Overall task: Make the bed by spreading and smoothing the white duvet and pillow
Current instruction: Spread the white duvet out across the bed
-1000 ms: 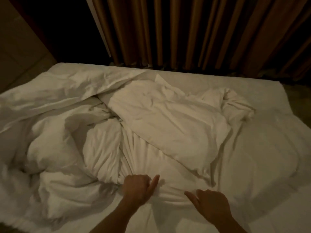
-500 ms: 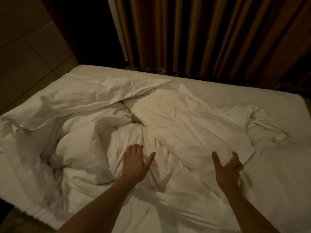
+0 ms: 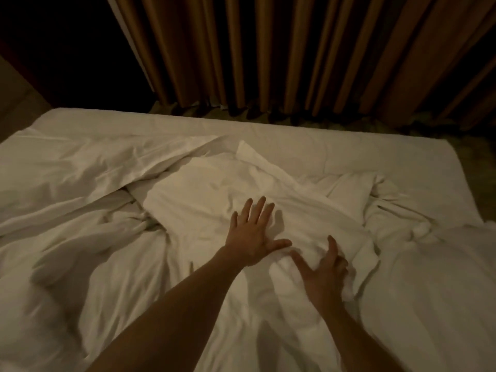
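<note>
Item: white duvet (image 3: 268,189), rumpled, heaped across the middle of the bed (image 3: 335,146); used here as the landmark. Its folded upper layer lies at centre, with loose ridges to the near left and a twisted bunch at its right end. A flatter white piece, possibly the pillow (image 3: 80,167), lies at the duvet's far left; it cannot be told for certain.

Item: brown pleated curtain (image 3: 295,49), hanging beyond the duvet's far side, past the bed edge.

Step in hand, as judged: spreading the folded layer flat. Done well, one palm would pin the cloth while the other draws the fold outward toward the right bunch, sweeping from the centre to the edges so that creases run off and are not trapped.

Item: left hand (image 3: 253,232), arm stretched forward over the duvet's centre, palm down, fingers straight and fanned, pressing flat; grip apart, holding nothing.

Item: right hand (image 3: 326,275), just near-right of the left, thumb splayed toward it, index raised, remaining fingers curled into a cloth fold; whether the grip truly clamps it cannot be told.
</note>
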